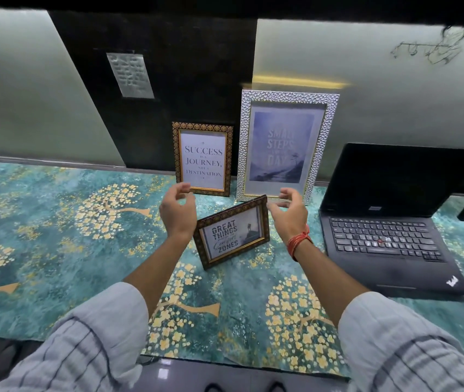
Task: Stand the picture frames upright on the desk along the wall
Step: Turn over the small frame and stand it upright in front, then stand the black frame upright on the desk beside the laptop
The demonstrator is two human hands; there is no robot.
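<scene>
Small frame [232,232] sits between my hands, below both sets of fingers, long axis skewed L-R. Left hand [176,211] & right hand [290,212] spread, empty; right nearer.

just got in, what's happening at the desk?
A person is setting picture frames along the wall. Two already stand upright: the gold-edged frame and the taller silver frame. The small dark frame stands in front of them, not yet at the wall. The left hand and right hand hover open either side of it.
</scene>
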